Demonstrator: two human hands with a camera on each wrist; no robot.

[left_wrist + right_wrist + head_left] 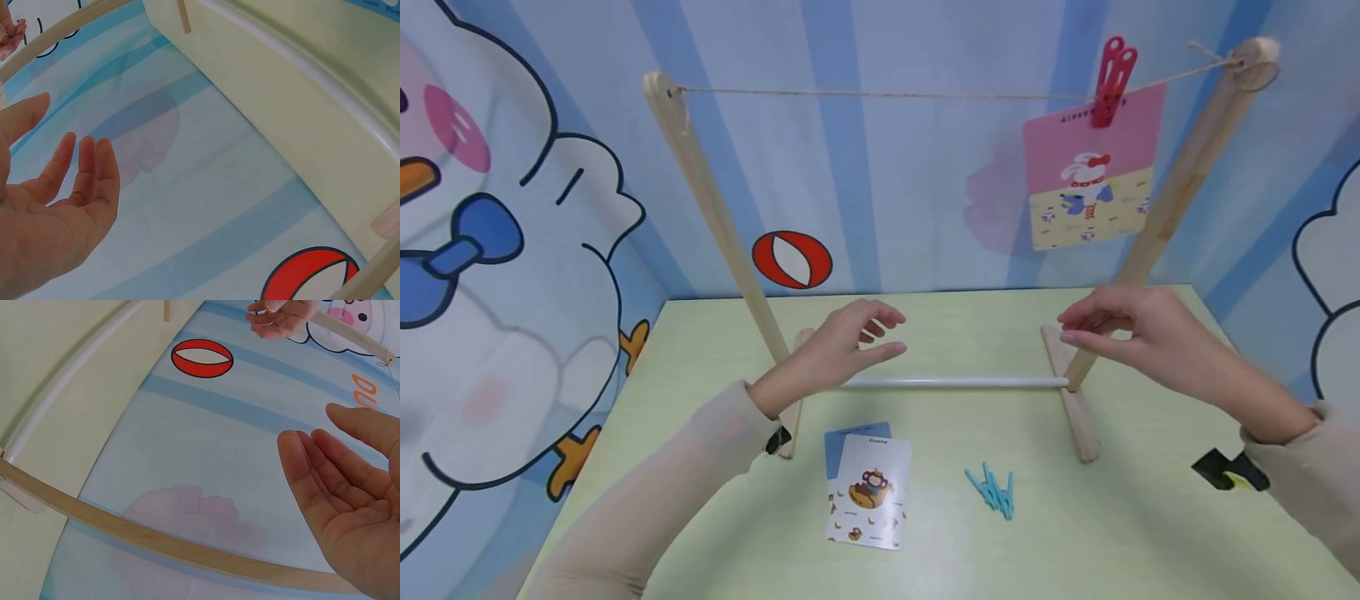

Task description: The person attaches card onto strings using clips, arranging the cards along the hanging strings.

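In the head view my left hand (859,337) hovers above the white crossbar (955,382) of a wooden stand, its fingers loosely bent around nothing. My right hand (1123,329) hangs in the air by the stand's right post (1180,187), thumb and fingers apart and holding nothing. A pink and yellow card (1090,192) hangs from the string (880,93) under red clothespins (1112,83). On the table lie a white card with a monkey picture (870,492), partly over a blue card (835,454), and several light blue clothespins (994,492). Both wrist views show empty palms.
The stand's left post (715,208) leans up to the string's other end. Its wooden feet (1078,417) rest on the pale green table (737,517). Behind rises a blue striped backdrop (910,192) with a red and white ball printed on it.
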